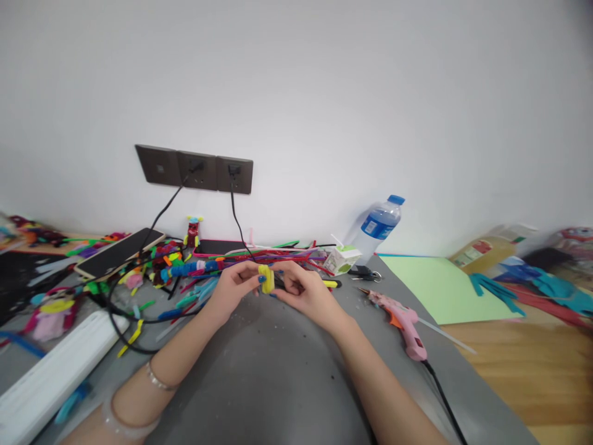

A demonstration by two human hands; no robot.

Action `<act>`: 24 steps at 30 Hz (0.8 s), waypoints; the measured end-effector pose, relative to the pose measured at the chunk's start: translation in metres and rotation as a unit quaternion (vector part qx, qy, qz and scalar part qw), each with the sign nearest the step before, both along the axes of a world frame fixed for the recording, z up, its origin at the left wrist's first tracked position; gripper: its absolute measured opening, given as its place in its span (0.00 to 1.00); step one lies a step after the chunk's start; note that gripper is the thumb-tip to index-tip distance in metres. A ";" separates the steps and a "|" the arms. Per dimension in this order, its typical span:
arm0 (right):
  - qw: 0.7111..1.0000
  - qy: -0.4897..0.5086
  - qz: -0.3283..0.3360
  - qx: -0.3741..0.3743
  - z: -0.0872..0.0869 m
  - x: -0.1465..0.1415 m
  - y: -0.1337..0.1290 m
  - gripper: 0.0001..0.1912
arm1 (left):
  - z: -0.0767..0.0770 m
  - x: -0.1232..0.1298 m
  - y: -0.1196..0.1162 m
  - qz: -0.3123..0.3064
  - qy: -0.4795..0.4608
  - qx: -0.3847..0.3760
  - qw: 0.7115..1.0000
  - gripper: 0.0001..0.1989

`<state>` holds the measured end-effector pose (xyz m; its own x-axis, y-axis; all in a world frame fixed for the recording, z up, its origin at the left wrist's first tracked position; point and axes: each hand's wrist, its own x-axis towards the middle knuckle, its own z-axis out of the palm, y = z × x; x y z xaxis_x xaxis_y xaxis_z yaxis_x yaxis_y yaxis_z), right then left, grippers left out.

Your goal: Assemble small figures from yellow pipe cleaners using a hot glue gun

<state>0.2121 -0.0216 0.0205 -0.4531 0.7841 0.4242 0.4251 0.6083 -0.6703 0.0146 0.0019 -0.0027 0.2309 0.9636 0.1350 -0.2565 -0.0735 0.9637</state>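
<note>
Between my two hands, above the grey mat, is a small fuzzy yellow coil [266,279] that looks like wound pipe cleaner. My left hand [238,285] pinches it from the left with thumb and fingers. From the right, my right hand [306,289] holds its other side, fingers curled in. The fingers hide part of the coil. Just behind the hands lies a heap of coloured pipe cleaners [296,252], red, purple and green among them. A blue wrapped pipe-cleaner piece [185,269] is beside my left hand.
A pink glue gun [403,321] with a black cord lies to the right. Keys [365,273], a small carton [341,259] and a water bottle [380,225] stand near the wall. At left are a phone [118,253], a white power strip [60,377] and looping cables.
</note>
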 end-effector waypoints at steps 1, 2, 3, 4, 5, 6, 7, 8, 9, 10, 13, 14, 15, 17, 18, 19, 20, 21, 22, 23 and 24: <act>1.000 -0.001 0.000 0.000 0.000 0.000 0.000 0.18 | 0.000 0.000 0.000 -0.001 -0.001 -0.001 1.000 0.20; 1.000 -0.001 0.000 0.000 0.001 0.000 0.000 0.18 | 0.000 0.000 0.000 -0.003 -0.003 -0.002 1.000 0.20; 1.000 0.000 0.000 -0.001 0.001 0.000 0.000 0.18 | 0.001 0.000 0.000 -0.006 -0.004 -0.001 1.000 0.20; 1.000 0.001 0.000 -0.002 0.001 0.000 0.000 0.18 | 0.001 0.000 0.000 -0.008 -0.007 -0.001 1.000 0.20; 1.000 0.001 0.001 -0.003 0.001 0.000 0.000 0.18 | 0.001 0.001 -0.001 -0.009 -0.009 0.000 1.000 0.20; 1.000 0.003 0.001 -0.005 0.001 0.000 0.001 0.18 | 0.002 0.001 -0.001 -0.011 -0.011 0.001 1.000 0.20; 1.000 0.005 0.002 -0.006 0.001 0.000 0.001 0.18 | 0.002 0.001 -0.001 -0.012 -0.013 0.002 1.000 0.19; 1.000 0.007 0.002 -0.007 0.001 0.000 0.001 0.18 | 0.002 0.001 -0.001 -0.013 -0.015 0.003 1.000 0.19; 1.000 0.008 0.002 -0.008 0.001 0.000 0.001 0.18 | 0.002 0.000 -0.001 -0.013 -0.016 0.003 1.000 0.19; 1.000 0.009 0.002 -0.008 0.001 0.000 0.001 0.18 | 0.002 0.000 -0.001 -0.013 -0.016 0.003 1.000 0.19; 1.000 0.011 0.004 -0.009 0.001 -0.001 0.000 0.18 | 0.002 0.000 -0.002 -0.010 -0.016 0.008 1.000 0.18; 1.000 0.012 0.005 -0.010 0.000 -0.001 0.000 0.18 | 0.002 -0.001 -0.002 -0.009 -0.016 0.010 1.000 0.18; 1.000 0.013 0.006 -0.010 0.000 -0.001 0.000 0.18 | 0.002 -0.001 -0.002 -0.008 -0.016 0.012 1.000 0.18; 1.000 0.014 0.006 -0.011 0.000 -0.001 0.000 0.18 | 0.002 -0.001 -0.001 -0.007 -0.017 0.015 1.000 0.18; 1.000 0.015 0.005 -0.009 0.000 -0.001 0.000 0.18 | 0.002 -0.001 -0.001 -0.008 -0.017 0.015 1.000 0.18; 1.000 0.015 0.005 -0.008 0.000 -0.001 0.000 0.18 | 0.002 -0.001 -0.001 -0.008 -0.016 0.016 1.000 0.18; 1.000 0.015 0.004 -0.006 0.000 -0.001 0.000 0.18 | 0.002 -0.001 -0.001 -0.009 -0.016 0.017 1.000 0.18; 1.000 0.015 0.004 -0.005 0.000 -0.001 0.000 0.18 | 0.003 -0.001 -0.001 -0.010 -0.015 0.018 1.000 0.19; 1.000 0.014 0.003 -0.004 0.000 -0.001 0.000 0.18 | 0.003 -0.001 -0.001 -0.010 -0.014 0.019 1.000 0.19; 1.000 0.013 0.003 -0.004 0.000 -0.001 0.001 0.17 | 0.003 -0.001 -0.001 -0.009 -0.014 0.020 1.000 0.19; 1.000 0.012 0.002 -0.003 0.000 -0.001 0.001 0.17 | 0.003 -0.001 -0.001 -0.008 -0.013 0.020 1.000 0.19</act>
<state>0.2107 -0.0210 0.0205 -0.4467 0.7847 0.4298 0.4065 0.6059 -0.6838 0.0141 0.0010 0.0002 0.2417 0.9535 0.1801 -0.2830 -0.1083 0.9530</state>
